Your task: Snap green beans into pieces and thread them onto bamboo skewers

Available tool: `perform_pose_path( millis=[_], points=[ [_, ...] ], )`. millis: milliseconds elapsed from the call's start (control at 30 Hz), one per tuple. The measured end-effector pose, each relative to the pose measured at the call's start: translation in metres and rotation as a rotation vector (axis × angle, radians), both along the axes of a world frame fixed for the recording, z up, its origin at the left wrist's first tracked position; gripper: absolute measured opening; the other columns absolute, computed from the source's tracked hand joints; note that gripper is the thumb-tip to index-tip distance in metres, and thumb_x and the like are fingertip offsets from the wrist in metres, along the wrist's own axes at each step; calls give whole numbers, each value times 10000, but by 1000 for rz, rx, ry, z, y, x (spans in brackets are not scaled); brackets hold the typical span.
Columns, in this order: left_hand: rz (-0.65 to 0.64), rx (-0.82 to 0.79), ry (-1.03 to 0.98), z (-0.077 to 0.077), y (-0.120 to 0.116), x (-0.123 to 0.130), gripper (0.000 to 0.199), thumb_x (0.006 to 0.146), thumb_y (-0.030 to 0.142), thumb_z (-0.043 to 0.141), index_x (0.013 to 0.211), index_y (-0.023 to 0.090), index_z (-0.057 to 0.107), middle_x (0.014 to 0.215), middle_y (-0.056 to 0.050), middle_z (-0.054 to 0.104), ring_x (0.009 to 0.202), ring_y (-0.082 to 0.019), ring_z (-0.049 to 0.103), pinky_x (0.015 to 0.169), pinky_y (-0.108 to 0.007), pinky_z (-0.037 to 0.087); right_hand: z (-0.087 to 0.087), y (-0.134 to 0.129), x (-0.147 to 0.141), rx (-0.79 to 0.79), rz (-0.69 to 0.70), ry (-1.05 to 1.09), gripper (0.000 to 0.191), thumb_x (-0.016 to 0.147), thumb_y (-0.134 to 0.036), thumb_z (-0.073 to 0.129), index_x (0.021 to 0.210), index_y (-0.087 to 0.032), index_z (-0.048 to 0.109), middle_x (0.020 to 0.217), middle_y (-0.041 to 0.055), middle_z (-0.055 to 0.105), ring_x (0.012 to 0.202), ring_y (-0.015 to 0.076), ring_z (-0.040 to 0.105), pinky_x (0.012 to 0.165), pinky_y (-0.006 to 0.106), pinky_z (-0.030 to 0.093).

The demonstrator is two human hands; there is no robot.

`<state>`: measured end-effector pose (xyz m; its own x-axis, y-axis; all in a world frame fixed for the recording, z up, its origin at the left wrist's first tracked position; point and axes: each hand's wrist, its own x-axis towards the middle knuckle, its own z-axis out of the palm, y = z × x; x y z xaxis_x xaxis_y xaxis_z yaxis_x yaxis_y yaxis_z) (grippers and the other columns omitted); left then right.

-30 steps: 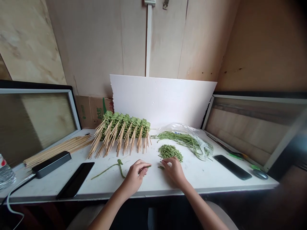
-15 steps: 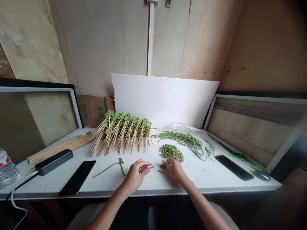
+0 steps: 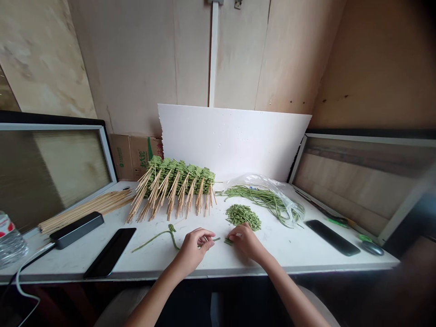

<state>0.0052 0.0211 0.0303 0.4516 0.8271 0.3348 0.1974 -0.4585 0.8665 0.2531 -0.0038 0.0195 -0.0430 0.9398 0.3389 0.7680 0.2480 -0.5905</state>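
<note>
My left hand is closed on a long green bean; a cut end pokes out past its fingertips, and the rest trails left over the table to a knotted bend. Fingers of my right hand are pressed together on short bean pieces lying on the white table. Just behind that hand is a heap of short cut beans. Skewers threaded with bean pieces are stacked at the back, their bare sticks fanned toward me. Long whole beans lie partly in a clear plastic bag.
Bare wooden skewers, a black box, a phone and a water bottle are at the left. At the right lie another phone and a mouse. A white foam board stands behind.
My right hand has shifted slightly left and down, and the short bean pieces at its fingertips now lie closer together. My left hand is almost unmoved.
</note>
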Motion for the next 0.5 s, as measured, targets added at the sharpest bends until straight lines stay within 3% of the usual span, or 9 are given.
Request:
perform_pose_path(
  millis=[133,267,333,500],
  points=[
    [-3,-5,-27,-4,2,1,194,876,277,714,1038,185,767,944,-81,750,824,-203,694,761,-322,548,10,-4,-5,51,18,57,343,990,-437,558,907,-218,809,908,100,768,933,287,628,881,421,473],
    [-14,-1,-61,-6,1,3,203,856,278,757,1037,186,763,926,-76,756,843,-214,705,799,-335,553,26,-15,-21,58,234,202,389,929,-563,660,1149,-260,764,976,80,772,949,260,653,758,340,500],
    [-16,-6,-79,-5,0,3,214,849,310,776,1018,180,759,914,-79,757,850,-222,709,804,-339,558,31,-19,-29,90,296,216,365,897,-557,711,1122,-277,774,922,68,771,889,244,647,735,337,495],
    [-27,-23,-53,1,-2,1,241,903,368,725,1044,177,767,885,-74,746,738,-199,687,728,-325,552,32,-21,-36,267,211,199,231,956,-473,663,977,-283,792,886,79,745,885,260,624,724,373,490]
  ],
)
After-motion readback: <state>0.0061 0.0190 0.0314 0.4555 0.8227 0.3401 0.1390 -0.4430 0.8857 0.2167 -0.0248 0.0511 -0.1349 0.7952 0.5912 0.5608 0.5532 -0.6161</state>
